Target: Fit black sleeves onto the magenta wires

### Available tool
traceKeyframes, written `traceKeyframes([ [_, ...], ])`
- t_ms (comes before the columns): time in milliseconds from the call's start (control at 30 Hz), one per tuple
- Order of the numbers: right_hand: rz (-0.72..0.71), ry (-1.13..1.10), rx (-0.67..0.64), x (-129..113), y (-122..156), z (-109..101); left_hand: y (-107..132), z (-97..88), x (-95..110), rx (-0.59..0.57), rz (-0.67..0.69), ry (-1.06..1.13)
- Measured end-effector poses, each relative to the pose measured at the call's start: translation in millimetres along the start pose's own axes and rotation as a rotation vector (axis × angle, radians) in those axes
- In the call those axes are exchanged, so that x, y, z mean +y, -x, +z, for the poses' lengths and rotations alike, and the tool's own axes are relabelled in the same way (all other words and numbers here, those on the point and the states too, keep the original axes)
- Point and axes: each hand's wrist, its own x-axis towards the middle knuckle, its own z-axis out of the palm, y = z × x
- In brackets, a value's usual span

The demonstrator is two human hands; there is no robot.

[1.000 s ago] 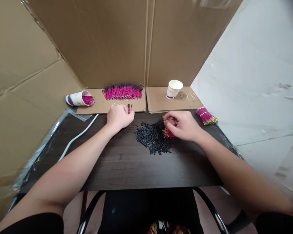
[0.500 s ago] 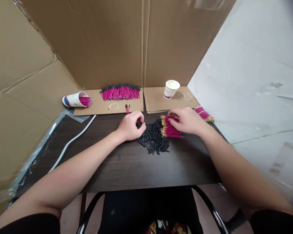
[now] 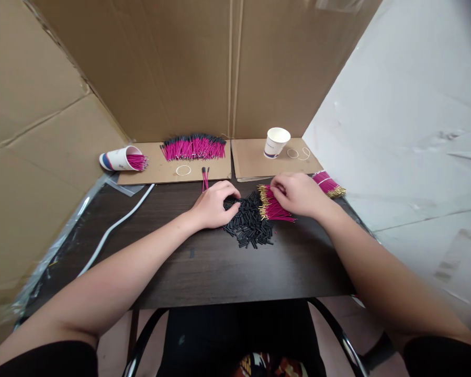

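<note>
Dark tabletop (image 3: 227, 277), cardboard wall (image 3: 172, 68) at the far side. Loose black tubes (image 3: 253, 233) sit mid-table, heaped against a loose bunch of pink gold-tipped wires (image 3: 277, 209) just right of them. Left hand (image 3: 216, 204): fingers curved over the heap's left edge; can't tell if a tube is pinched. Right hand (image 3: 298, 192): on the bunch's far right part, thumb and fingers curled; can't tell if a wire is gripped.

Risks, my read: bunch shows no band, so a sideways drag by the right hand could fan it out or mix gold tips into the tubes. Left wrist swinging left could knock the two black-capped wires (image 3: 205, 178) just beyond it. Tipped paper cup (image 3: 120, 159), far left, could roll if bumped and spill its wires.
</note>
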Motion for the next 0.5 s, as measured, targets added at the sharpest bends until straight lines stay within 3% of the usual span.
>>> traceKeyframes([
  [200, -0.034, -0.047, 0.176, -20, -1, 1, -1, 2.7, -3, 0.014, -0.014, 0.021],
  [500, -0.105, -0.384, 0.251, -44, 1, 27, -4, 5.5, -7, 0.021, -0.076, 0.103],
])
